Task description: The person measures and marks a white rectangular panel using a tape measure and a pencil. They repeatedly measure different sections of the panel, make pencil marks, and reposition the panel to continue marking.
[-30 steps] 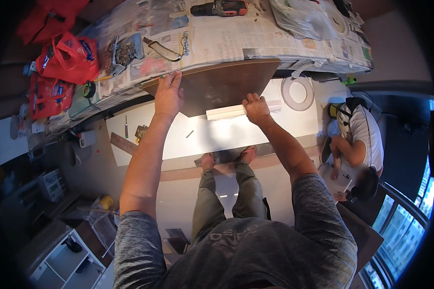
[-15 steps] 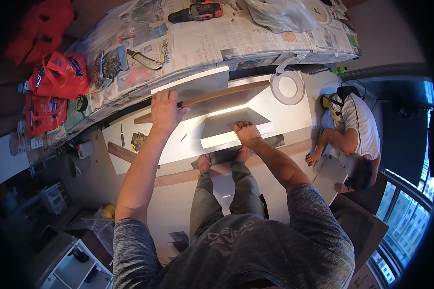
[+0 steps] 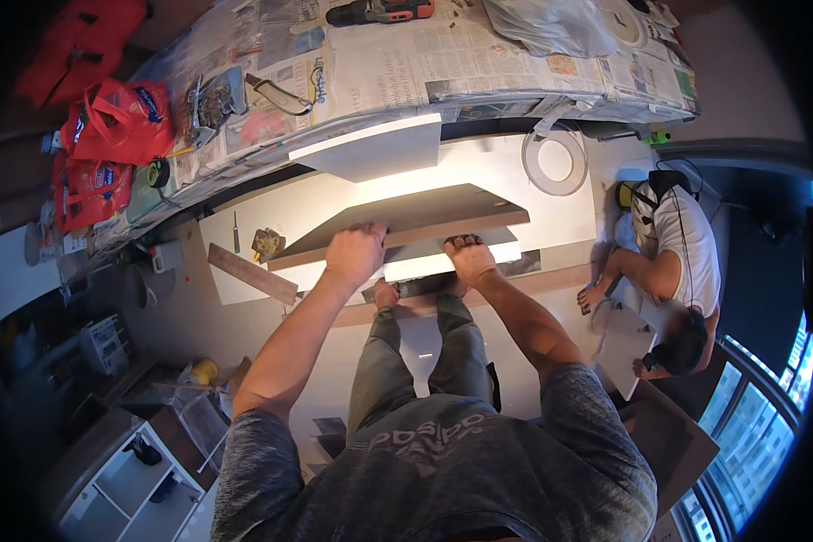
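Observation:
My left hand (image 3: 357,254) is closed on the near edge of a brown wooden panel (image 3: 411,215), which is tilted in front of me. My right hand (image 3: 470,261) has its fingers curled over the upper edge of a white-edged board (image 3: 415,267). That board stands close to my feet, largely hidden behind the brown panel. Farther back, another pale panel with a white edge (image 3: 379,152) stands against the covered bench, with neither hand on it. A large white board (image 3: 551,221) lies on the floor under these panels.
A newspaper-covered bench (image 3: 384,86) carries a drill (image 3: 379,11) and a hacksaw (image 3: 278,94). On the white floor board are a screwdriver (image 3: 236,233) and a coil (image 3: 555,163). A wooden strip (image 3: 253,273) lies left. Another person (image 3: 673,235) crouches at right, holding a panel (image 3: 619,343).
My left hand has come toward me and right, bringing the brown panel away from the far panel and tilting it over. My right hand stays on the white-edged board.

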A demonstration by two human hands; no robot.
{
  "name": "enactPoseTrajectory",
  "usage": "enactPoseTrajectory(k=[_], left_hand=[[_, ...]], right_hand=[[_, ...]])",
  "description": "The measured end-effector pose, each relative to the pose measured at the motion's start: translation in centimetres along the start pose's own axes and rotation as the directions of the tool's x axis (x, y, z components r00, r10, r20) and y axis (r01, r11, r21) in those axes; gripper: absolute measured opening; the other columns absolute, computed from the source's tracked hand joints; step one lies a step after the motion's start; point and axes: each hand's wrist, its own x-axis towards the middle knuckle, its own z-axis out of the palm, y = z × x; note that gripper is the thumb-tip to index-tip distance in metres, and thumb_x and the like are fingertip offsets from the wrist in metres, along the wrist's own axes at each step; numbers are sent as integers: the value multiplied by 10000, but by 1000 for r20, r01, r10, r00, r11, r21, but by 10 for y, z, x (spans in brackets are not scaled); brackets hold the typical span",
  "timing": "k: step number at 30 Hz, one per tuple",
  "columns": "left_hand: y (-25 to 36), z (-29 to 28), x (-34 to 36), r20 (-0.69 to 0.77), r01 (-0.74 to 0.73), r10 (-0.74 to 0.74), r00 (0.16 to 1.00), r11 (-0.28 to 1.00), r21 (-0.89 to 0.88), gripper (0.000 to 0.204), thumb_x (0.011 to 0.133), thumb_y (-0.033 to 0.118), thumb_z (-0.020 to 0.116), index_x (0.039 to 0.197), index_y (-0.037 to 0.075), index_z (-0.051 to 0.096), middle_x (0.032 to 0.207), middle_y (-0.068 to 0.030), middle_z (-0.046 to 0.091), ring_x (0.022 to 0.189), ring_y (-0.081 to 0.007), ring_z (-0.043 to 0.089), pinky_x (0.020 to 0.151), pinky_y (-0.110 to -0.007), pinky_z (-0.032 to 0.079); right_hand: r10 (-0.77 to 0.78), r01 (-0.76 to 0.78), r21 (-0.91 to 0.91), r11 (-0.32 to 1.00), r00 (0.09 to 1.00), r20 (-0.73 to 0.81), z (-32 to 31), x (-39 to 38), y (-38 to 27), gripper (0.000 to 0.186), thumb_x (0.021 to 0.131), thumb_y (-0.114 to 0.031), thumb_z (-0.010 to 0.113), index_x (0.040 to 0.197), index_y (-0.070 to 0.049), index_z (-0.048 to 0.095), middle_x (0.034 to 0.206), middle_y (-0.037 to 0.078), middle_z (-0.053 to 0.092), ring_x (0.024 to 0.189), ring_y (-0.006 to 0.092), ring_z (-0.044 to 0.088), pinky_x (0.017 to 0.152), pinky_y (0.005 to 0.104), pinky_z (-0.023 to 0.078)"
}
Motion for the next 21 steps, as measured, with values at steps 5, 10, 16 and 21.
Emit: enactPoseTrajectory(k=[5,10,16,21], left_hand=[[9,20,-26,0,-18,18,1000,999,-35,333,922,115,645,1239,93,742,1147,-174,797,962,-360,794,801,-482,656],[10,19,-30,-17,-60,59,998,997,-47,363,936,89,603,1279,49,714,1125,-202,795,962,-376,793,799,-502,654],[9,9,-25,83,-39,41,996,999,-25,368,959,90,574,1302,53,701,1084,-225,793,934,-397,792,785,-517,648],[6,5,-18,92,-6,9,996,999,-37,322,973,95,581,1263,86,719,1004,-215,798,889,-406,789,776,-528,642]], right_hand=[[43,-33,-48,998,969,242,-13,11,2,376,1013,-207,603,1358,-94,702,1435,178,676,1318,411,640,1125,570,484],[66,-56,-66,996,986,153,-17,14,2,408,964,-191,659,1355,-98,730,1399,213,701,1347,430,629,1155,583,466],[7,-9,21,1000,995,96,-9,9,4,450,987,-192,621,1428,-127,687,1430,214,682,1375,415,615,1180,583,449],[26,-23,-24,999,992,123,-8,6,2,448,994,-195,608,1437,-128,635,1385,202,703,1276,400,682,1096,540,521]])
